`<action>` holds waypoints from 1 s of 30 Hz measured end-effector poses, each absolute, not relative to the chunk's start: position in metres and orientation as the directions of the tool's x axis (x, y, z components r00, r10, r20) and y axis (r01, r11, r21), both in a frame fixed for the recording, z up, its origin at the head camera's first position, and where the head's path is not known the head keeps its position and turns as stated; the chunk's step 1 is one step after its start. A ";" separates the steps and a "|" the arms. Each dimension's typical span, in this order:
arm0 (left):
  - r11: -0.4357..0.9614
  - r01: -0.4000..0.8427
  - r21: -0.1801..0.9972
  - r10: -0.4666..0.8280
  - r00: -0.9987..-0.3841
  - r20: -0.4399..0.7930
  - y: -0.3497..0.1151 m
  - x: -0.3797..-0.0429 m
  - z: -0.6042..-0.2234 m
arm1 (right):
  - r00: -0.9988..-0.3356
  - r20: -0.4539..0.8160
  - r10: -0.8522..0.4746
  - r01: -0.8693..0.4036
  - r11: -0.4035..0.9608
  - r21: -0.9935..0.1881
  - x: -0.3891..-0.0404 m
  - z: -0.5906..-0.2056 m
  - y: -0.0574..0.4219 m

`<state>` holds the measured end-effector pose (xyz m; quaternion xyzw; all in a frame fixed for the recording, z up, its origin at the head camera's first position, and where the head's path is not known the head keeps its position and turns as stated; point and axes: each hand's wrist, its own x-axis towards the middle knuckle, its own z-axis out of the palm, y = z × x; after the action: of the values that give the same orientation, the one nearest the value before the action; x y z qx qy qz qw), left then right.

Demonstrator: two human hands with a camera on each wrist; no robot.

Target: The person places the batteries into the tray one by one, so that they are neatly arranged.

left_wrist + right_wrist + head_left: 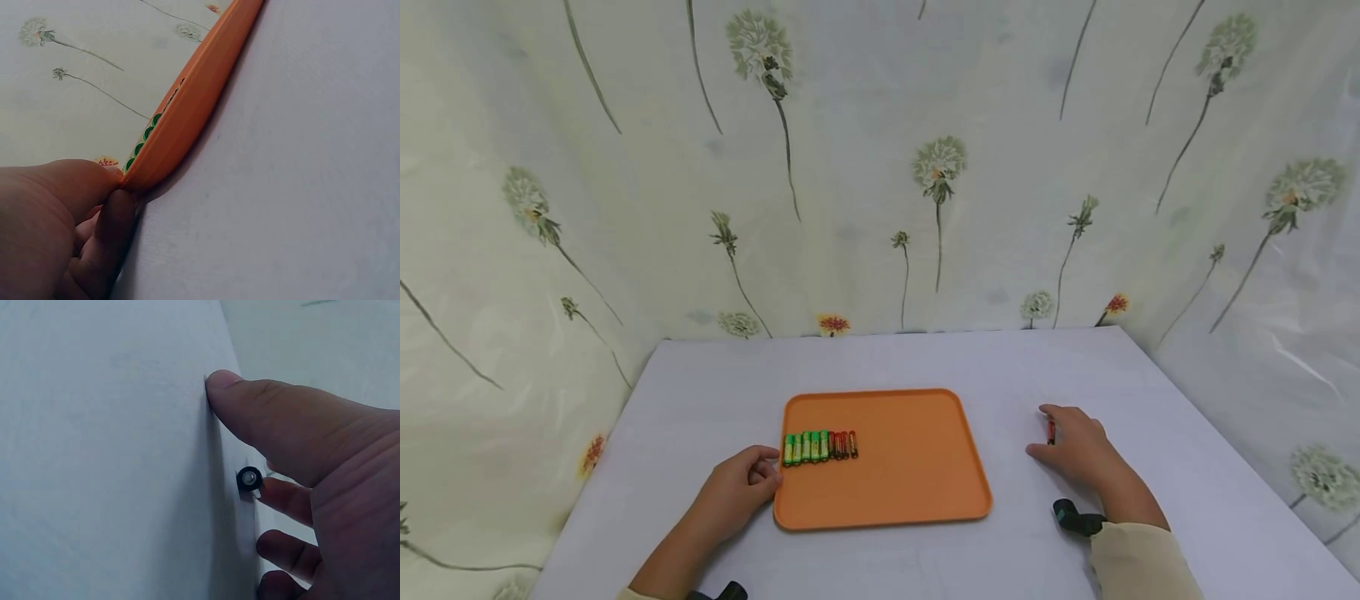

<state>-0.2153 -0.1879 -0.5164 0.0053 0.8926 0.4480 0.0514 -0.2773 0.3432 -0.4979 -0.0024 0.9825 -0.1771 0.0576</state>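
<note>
An orange tray (pixel 917 467) lies on the table. Along its left side, a row of green batteries (pixel 806 447) continues into several red and black batteries (pixel 842 445). My left hand (pixel 741 492) pinches the tray's left edge; in the left wrist view, thumb and forefinger meet at the orange rim (pixel 181 134). To the right of the tray, my right hand (pixel 1078 450) is spread around a single red battery (pixel 1051 432). In the right wrist view the dark end of that battery (pixel 250 478) faces the camera, the thumb stands well away from it, and a fingertip is right beside it.
A white cloth (pixel 895 567) covers the table. Behind it and at both sides hangs a pale curtain (pixel 850 167) printed with dandelions. Dark wrist devices show near each wrist, one of them a black piece (pixel 1077 518) by the right sleeve (pixel 1142 558).
</note>
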 end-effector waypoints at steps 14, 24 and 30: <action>0.630 -0.038 0.776 0.049 -0.995 -0.088 -0.187 -0.216 -0.517 | -0.988 -0.154 -0.008 0.059 0.903 -0.425 -0.274 -0.500 0.354; 0.630 -0.034 0.776 0.049 -0.995 -0.084 -0.187 -0.216 -0.515 | -0.995 -0.096 -0.027 0.018 0.898 -0.441 -0.271 -0.501 0.359; 0.640 -0.024 0.768 0.052 -0.996 -0.074 -0.188 -0.216 -0.516 | -0.997 -0.080 -0.020 0.018 0.892 -0.452 -0.271 -0.503 0.357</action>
<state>-0.2159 -0.1876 -0.5159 0.0079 0.9044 0.4242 0.0445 -0.2711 0.3566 -0.5029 -0.0005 0.9717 -0.2326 0.0414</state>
